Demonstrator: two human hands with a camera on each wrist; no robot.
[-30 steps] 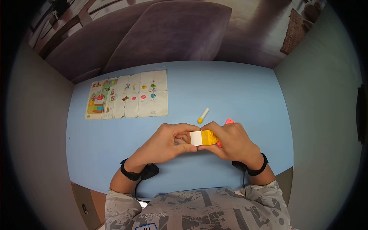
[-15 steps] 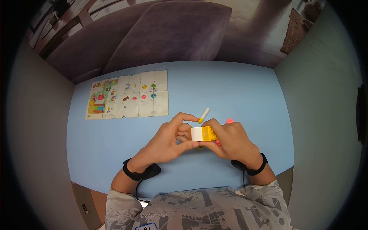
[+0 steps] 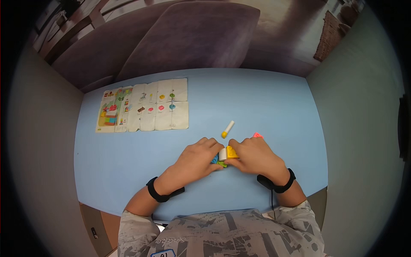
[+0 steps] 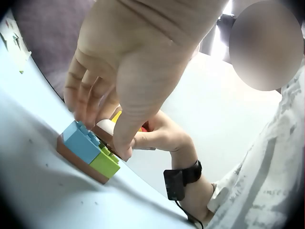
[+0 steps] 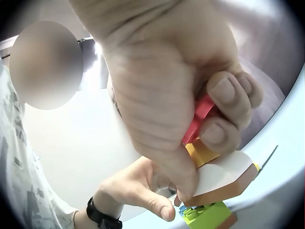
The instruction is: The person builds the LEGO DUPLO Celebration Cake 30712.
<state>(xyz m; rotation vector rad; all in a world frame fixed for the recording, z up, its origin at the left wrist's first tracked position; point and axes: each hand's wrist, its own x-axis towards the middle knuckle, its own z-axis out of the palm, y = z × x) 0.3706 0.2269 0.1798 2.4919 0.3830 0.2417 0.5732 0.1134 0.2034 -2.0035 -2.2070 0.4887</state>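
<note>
My right hand [image 3: 257, 156] grips a white, brown and yellow brick stack [image 5: 224, 174], tilted over the table, with a red brick [image 5: 200, 117] tucked under its fingers. Low over the table, my left hand [image 3: 195, 157] reaches around a light blue brick [image 4: 82, 143] and a green brick [image 4: 105, 163] joined side by side on a brown base [image 4: 76, 163]. Its fingers come down behind the blue one, its thumb beside the green one. In the head view the two stacks overlap between the hands.
A white stick with a yellow end [image 3: 228, 129] lies beyond the hands. A pink piece [image 3: 257, 135] shows past the right hand. The unfolded picture instruction sheet [image 3: 143, 105] lies at the back left of the blue table [image 3: 239, 94]. Grey walls [image 3: 355, 120] stand at both sides.
My left hand has let go of the white and yellow stack and moved down to the blue and green bricks, which now show. My right hand keeps holding its stack, turned slightly.
</note>
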